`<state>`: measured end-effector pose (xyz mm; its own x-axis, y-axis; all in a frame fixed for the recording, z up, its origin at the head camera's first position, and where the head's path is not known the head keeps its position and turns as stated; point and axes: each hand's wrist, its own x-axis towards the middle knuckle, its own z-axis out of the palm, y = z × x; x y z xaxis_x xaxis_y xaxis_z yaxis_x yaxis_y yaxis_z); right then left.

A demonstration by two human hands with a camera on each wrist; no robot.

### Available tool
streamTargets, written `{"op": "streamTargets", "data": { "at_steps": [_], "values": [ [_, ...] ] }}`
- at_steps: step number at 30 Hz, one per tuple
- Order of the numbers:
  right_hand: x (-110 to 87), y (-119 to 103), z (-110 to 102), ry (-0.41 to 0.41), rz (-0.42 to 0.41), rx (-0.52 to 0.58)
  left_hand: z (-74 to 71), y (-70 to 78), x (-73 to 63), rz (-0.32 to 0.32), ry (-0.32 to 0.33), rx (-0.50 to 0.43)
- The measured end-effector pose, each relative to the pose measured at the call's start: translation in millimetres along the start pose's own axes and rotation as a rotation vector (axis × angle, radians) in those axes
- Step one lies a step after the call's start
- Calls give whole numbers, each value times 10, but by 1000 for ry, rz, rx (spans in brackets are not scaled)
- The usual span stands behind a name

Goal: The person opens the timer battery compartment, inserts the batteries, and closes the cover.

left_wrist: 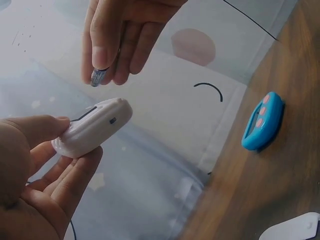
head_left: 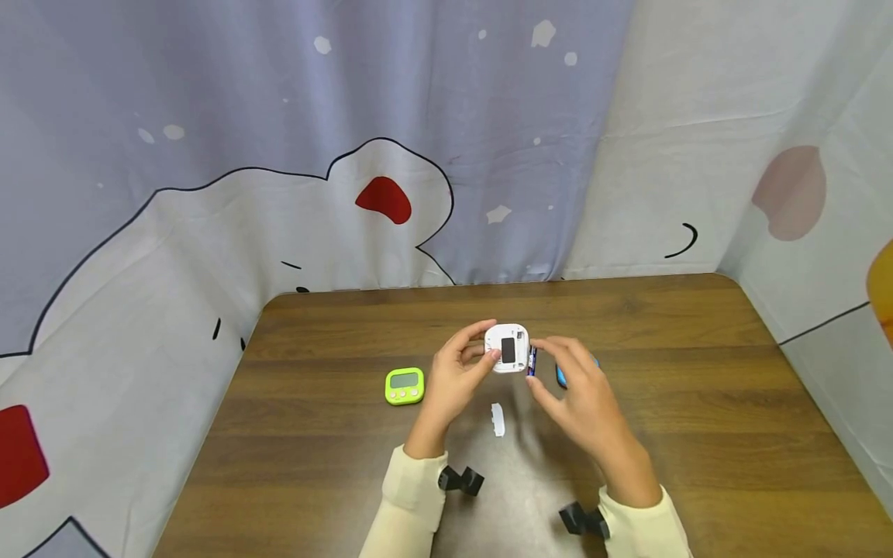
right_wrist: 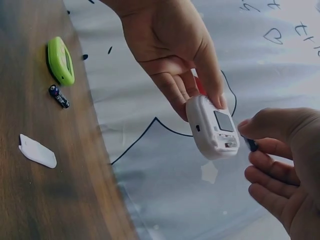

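"While the head view shows a white device (head_left: 507, 348) clasped between thumb and fingers of the left hand (head_left: 453, 380), what has the right hand (head_left: 586, 395)?"

"A battery (head_left: 532, 361), finger and thumb parted by only its length."

"Left wrist?"

"The device looks stiff, light, perhaps slippery: hold its rounded edges. Right fingers hide most of the battery."

"Right wrist?"

"Battery's markings unreadable, thumb partly covering it"
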<state>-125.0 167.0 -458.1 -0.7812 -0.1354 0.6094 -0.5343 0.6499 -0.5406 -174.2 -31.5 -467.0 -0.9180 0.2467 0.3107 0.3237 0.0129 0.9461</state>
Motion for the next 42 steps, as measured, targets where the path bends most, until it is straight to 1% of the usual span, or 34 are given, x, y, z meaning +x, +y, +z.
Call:
{"op": "streamTargets", "data": {
  "at_steps": [3,5,6,9,18,29,35,42],
  "values": [
    [9,-11,0,4,-18,9,11,134,-21,-14,-23,9],
    [12,-10,5,-1,-33,8,16,145,-26,-12,-34,10],
    [13,-11,7,-4,-40,7,17,191,-31,-13,-43,11],
    [21,-8,20,-6,-61,7,15,215,-30,-9,-59,15],
    [19,21,62,2,-96,-2,14,202,-19,-1,-76,21],
    [19,22,66,-30,-85,6,0,207,-17,-14,-76,15],
    [16,32,74,-28,-93,13,-8,218,-19,-17,-77,24],
    [14,44,81,-24,-100,12,-22,230,-16,-22,-87,11]
  ]
}}
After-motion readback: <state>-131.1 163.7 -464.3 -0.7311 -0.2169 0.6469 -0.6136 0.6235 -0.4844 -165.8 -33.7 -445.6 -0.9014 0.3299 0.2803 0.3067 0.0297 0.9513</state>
